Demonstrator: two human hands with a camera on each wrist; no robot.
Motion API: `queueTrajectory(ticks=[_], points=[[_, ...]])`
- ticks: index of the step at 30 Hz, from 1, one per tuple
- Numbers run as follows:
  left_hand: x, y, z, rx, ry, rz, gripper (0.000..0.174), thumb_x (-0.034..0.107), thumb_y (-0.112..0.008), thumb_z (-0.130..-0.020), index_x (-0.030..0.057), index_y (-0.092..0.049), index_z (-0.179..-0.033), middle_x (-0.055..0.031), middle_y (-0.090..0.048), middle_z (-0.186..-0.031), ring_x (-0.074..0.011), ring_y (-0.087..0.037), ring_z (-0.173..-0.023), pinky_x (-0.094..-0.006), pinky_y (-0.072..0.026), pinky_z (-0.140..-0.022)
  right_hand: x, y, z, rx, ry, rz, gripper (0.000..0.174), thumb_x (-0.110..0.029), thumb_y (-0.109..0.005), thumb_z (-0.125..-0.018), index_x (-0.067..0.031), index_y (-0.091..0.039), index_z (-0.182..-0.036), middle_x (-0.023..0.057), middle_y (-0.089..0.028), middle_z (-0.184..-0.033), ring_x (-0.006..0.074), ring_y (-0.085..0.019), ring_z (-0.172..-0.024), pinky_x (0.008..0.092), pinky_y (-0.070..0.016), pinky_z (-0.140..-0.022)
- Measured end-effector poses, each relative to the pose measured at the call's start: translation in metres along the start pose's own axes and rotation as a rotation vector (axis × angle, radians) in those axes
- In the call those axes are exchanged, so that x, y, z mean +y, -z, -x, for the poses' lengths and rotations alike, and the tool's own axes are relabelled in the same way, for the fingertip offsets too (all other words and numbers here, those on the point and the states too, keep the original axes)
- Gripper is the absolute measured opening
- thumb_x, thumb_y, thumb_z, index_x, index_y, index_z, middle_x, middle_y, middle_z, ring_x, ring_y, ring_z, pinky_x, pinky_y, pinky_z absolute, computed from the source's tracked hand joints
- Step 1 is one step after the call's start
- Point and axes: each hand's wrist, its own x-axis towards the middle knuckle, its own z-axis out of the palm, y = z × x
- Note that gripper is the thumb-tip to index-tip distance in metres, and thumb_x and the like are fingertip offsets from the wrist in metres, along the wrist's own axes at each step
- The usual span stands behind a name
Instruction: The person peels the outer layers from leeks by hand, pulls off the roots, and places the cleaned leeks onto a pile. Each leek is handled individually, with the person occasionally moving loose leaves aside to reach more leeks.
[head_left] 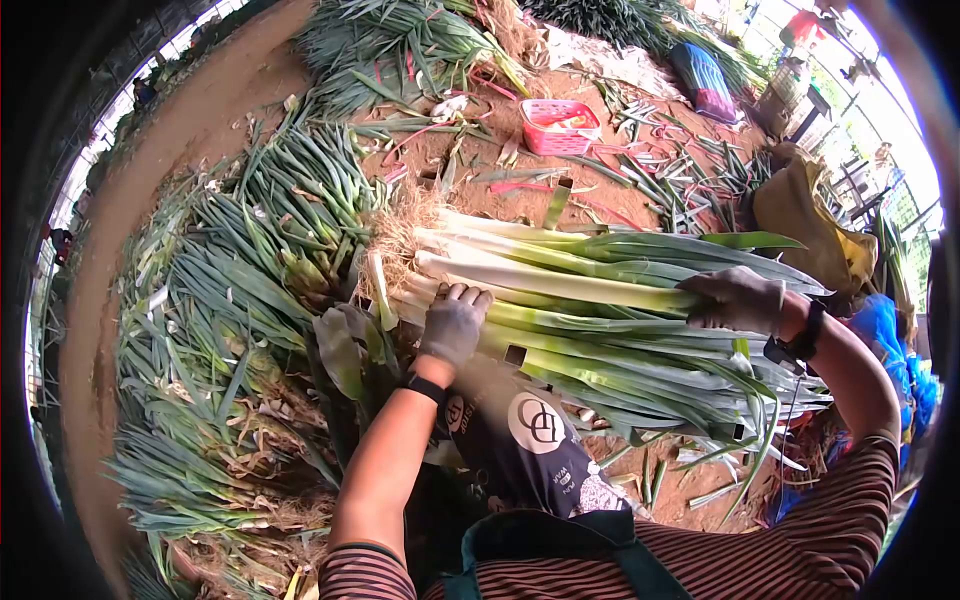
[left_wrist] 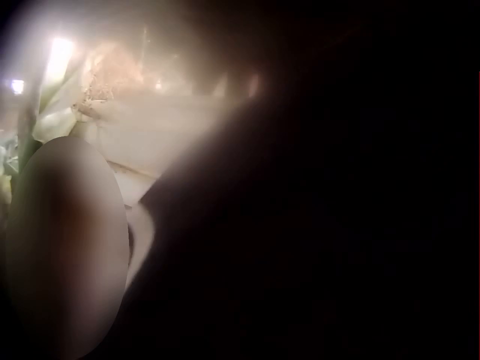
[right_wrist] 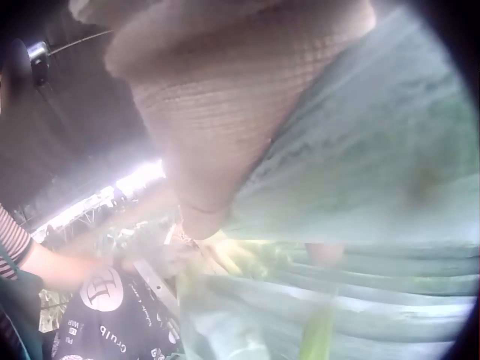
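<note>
Your R hand [head_left: 738, 300] was clamped round one leek [head_left: 560, 281] by its green part, white end pointing left, over the bunch [head_left: 610, 335] in front of you. Your L hand [head_left: 453, 328] touched the bunch's white ends nr the roots [head_left: 402, 228]; L wrist cam was v. dark, so couldn't tell if it gripped. A basket [head_left: 560, 142] sat beyond; a leek heap [head_left: 235, 285] lay left.

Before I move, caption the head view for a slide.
Right hand gripping one long leek at its green part, left hand at the pale stalks, pink basket beyond.
</note>
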Motion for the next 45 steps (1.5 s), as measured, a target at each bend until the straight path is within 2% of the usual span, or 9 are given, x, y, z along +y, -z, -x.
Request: queueTrajectory(ticks=[13,17,22,26,29,33,35,42,45], points=[[-0.003,-0.004,0.0,0.005,0.09,0.181,0.024,0.012,-0.054,-0.085,0.0102,-0.069,-0.104,-0.0055,-0.065,-0.099,-0.0262,-0.061,-0.097,-0.0379,-0.052,-0.083,-0.028,-0.035,-0.098,-0.637,-0.226,0.588,0.024,-0.02,-0.051,-0.093,-0.0058,-0.068,-0.102,0.0161,-0.07,-0.091,0.034,-0.068,-0.088,0.045,-0.0545,-0.074],[-0.017,-0.007,-0.008,0.055,0.249,0.444,0.02,0.009,-0.068,-0.08,0.0095,-0.068,-0.1,-0.0114,-0.065,-0.102,-0.0307,-0.063,-0.097,-0.0402,-0.0522,-0.084,0.005,-0.073,-0.089,-0.428,-0.374,0.402,0.025,-0.017,-0.05,-0.092,-0.002,-0.07,-0.095,0.0165,-0.068,-0.083,0.0303,-0.069,-0.083,0.0435,-0.0535,-0.069],[-0.01,0.025,0.037,0.371,0.537,0.871,0.027,0.007,-0.075,-0.08,0.0048,-0.066,-0.106,-0.0081,-0.069,-0.099,-0.0209,-0.066,-0.092,-0.0308,-0.0529,-0.085,0.081,-0.112,-0.063,-0.104,0.056,0.609,0.017,-0.013,-0.054,-0.087,-0.0127,-0.071,-0.089,0.0055,-0.065,-0.085,0.024,-0.067,-0.083,0.0354,-0.0529,-0.064],[-0.026,0.079,0.139,0.498,0.816,1.076,0.019,0.009,-0.075,-0.083,0.0,-0.069,-0.099,-0.0056,-0.071,-0.088,-0.0109,-0.067,-0.082,-0.0249,-0.0536,-0.076,-0.044,-0.025,-0.07,-0.049,-0.379,0.477,0.027,-0.029,-0.066,-0.086,-0.0055,-0.068,-0.098,0.0152,-0.067,-0.09,0.0327,-0.065,-0.085,0.0456,-0.0515,-0.068],[-0.058,0.15,0.223,0.576,1.015,0.913,0.019,0.013,-0.072,-0.086,0.0012,-0.07,-0.101,-0.0057,-0.071,-0.092,-0.0107,-0.066,-0.086,-0.0239,-0.0522,-0.078,-0.118,0.007,-0.082,0.232,0.051,0.564,0.029,-0.029,-0.071,-0.085,-0.0038,-0.067,-0.097,0.0189,-0.068,-0.089,0.0367,-0.066,-0.08,0.0452,-0.0512,-0.071],[-0.049,0.258,0.297,1.064,1.154,0.97,0.019,0.008,-0.064,-0.09,-0.0039,-0.067,-0.104,-0.0066,-0.069,-0.09,-0.0129,-0.064,-0.08,-0.0228,-0.0502,-0.074,-0.273,0.003,-0.132,-0.026,0.238,0.263,0.034,-0.029,-0.07,-0.086,-0.0028,-0.067,-0.106,0.0175,-0.07,-0.093,0.0346,-0.067,-0.085,0.0409,-0.0531,-0.078],[-0.028,0.29,0.332,1.183,1.187,0.894,0.021,0.009,-0.061,-0.092,-0.0061,-0.066,-0.105,-0.0062,-0.067,-0.088,-0.0128,-0.06,-0.076,-0.0231,-0.0475,-0.069,-0.318,-0.029,-0.175,-0.163,0.553,0.345,0.036,-0.03,-0.07,-0.085,-0.0005,-0.067,-0.105,0.0172,-0.07,-0.091,0.034,-0.068,-0.083,0.0401,-0.054,-0.076],[0.033,0.326,0.447,1.067,1.437,0.732,0.024,0.019,-0.059,-0.096,-0.0032,-0.066,-0.101,-0.0094,-0.067,-0.094,-0.0169,-0.065,-0.084,-0.0299,-0.054,-0.078,-0.444,-0.241,-0.362,-0.695,0.747,0.414,0.037,-0.039,-0.062,-0.091,-0.006,-0.067,-0.108,0.0104,-0.069,-0.086,0.0245,-0.068,-0.079,0.0391,-0.0538,-0.068],[0.045,0.334,0.465,1.022,1.487,0.663,0.027,0.02,-0.06,-0.096,-0.0044,-0.066,-0.105,-0.01,-0.067,-0.093,-0.0181,-0.065,-0.086,-0.0313,-0.0533,-0.08,-0.462,-0.356,-0.431,-0.821,0.342,-0.138,0.029,-0.032,-0.062,-0.091,-0.0041,-0.07,-0.098,0.007,-0.067,-0.075,0.0199,-0.065,-0.07,0.0373,-0.0518,-0.063]])
